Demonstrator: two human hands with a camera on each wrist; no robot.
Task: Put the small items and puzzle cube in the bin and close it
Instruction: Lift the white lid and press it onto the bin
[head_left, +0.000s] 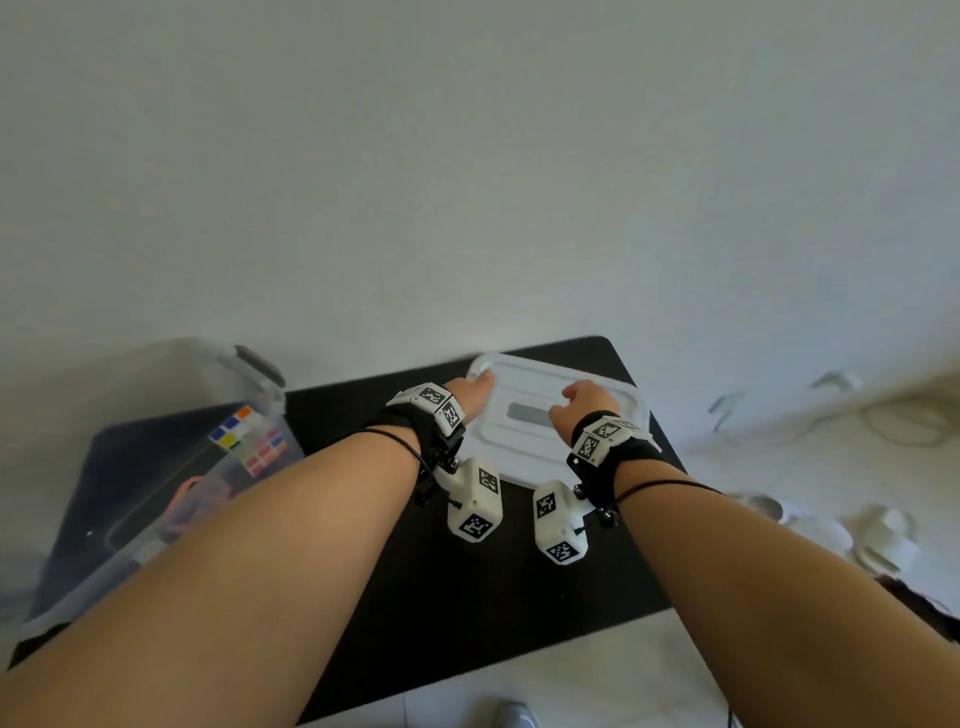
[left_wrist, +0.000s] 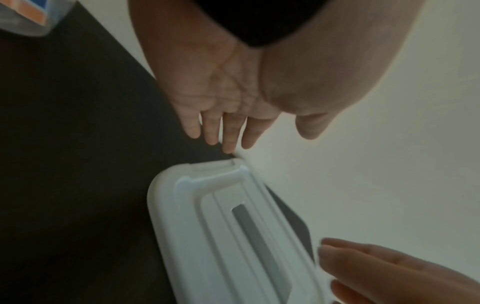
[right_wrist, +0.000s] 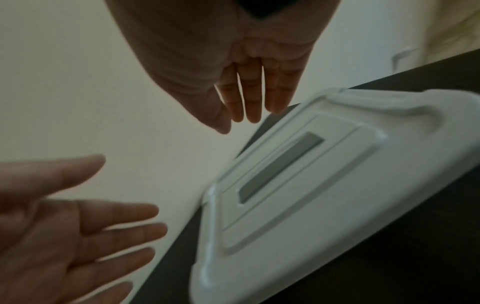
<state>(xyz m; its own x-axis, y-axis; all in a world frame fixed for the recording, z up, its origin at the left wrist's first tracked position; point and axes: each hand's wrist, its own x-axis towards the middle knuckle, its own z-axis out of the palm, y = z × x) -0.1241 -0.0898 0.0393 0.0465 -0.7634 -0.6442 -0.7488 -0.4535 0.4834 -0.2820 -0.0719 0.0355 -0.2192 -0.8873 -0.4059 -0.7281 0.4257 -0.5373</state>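
Both your hands, left hand (head_left: 470, 393) and right hand (head_left: 584, 402), fingers spread loosely, holding nothing, over the white lid (head_left: 524, 441), lid flat, long axis 10-to-4 o'clock, bin (head_left: 156, 467) at 9 o'clock.

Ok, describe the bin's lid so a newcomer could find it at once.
Start at the black mat on the floor. The lid lies flat at its far end by the wall, under both open hands, apart from the clear bin at left. It is the only white, rounded-corner panel, with a grey slot in its middle.
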